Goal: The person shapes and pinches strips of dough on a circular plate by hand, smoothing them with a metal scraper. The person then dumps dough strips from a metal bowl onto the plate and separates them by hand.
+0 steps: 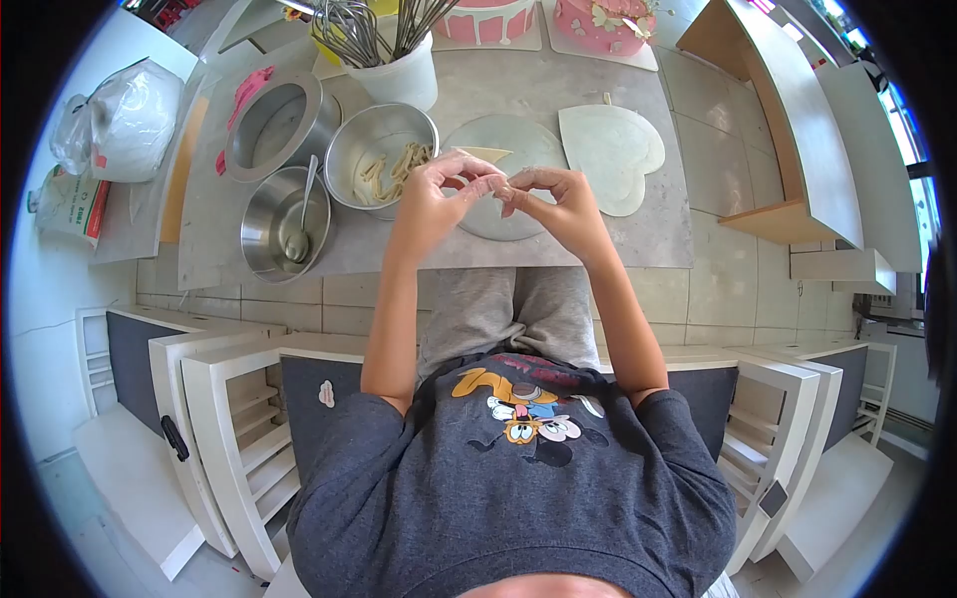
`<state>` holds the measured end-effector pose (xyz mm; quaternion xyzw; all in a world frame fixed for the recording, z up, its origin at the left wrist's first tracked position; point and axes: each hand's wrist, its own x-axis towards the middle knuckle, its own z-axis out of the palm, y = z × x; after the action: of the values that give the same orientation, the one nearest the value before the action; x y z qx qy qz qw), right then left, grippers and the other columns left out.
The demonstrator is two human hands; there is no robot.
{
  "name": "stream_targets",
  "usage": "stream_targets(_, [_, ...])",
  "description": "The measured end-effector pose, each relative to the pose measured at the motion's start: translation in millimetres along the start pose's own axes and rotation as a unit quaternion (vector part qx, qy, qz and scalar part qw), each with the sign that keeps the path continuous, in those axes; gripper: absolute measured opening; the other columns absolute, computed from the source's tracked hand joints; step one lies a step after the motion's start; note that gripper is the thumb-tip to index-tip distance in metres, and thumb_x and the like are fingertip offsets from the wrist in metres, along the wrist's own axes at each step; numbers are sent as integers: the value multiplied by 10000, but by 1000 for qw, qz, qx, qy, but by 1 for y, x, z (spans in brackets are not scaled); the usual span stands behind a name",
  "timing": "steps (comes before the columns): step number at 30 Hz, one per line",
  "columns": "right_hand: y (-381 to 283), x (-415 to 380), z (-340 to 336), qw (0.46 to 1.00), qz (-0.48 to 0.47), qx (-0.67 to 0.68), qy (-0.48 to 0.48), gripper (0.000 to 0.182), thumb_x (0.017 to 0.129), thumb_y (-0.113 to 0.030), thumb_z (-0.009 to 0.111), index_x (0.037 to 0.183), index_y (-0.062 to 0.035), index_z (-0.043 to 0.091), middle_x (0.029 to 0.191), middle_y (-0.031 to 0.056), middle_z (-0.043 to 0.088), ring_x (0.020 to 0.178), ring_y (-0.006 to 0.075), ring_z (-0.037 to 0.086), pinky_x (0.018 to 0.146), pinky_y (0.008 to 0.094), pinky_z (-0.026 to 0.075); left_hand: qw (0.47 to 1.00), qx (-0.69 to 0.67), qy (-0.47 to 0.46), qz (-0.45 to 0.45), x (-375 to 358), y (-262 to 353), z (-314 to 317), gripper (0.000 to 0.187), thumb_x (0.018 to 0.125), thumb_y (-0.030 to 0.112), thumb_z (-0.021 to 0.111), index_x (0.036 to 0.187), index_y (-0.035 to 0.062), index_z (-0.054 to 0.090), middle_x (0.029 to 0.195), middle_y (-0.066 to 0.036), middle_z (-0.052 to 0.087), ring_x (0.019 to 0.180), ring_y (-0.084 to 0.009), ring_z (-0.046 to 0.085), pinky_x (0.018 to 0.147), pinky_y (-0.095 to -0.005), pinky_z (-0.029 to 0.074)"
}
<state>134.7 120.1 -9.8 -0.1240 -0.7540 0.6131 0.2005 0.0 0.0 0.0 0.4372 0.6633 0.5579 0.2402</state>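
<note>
At the far left of the table, the pot [283, 171] stands just behind a steel bowl [255, 234] with a spoon [305, 214] leaning in it. Neither seems in use. To their right is the deeper bowl [344, 177], where a loose heap of pale strips [384, 182] lies on the bottom, mostly towards the right side. We take these as the part already done: a fair few, separate and thin. The tub [404, 82] of whisks [351, 30] stands behind that bowl.

Next comes our left hand [444, 194], over the left part of the disc [503, 135], with thumb and forefinger brought together at the tips. Just beyond it, a pale wedge [485, 154] lies on the disc. It looks flat and unworked beside the strips, so we judge that some shaping is left and the work is well under way but unfinished.

Between the hands we pinch a small piece [501, 195], mostly hidden by the fingers; we cannot tell its full shape. Our right hand [563, 204] meets the left there, thumb and forefinger pressed together, the other fingers curled. Further right, the heart board [613, 154] lies flat, apart from the work, with two pink cakes [485, 24] [601, 27] behind.
</note>
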Motion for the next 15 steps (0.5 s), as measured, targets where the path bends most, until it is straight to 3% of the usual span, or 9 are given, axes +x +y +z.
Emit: stream_targets(15, [4,1,3,998,31,56,7,141,808,-125,633,847,9,657,733,57,644,714,106,590,693,234,447,992,-94,78,-24,2,-6,-9,125,790,150,668,812,27,666,729,-12,627,679,-71,558,645,-217,442])
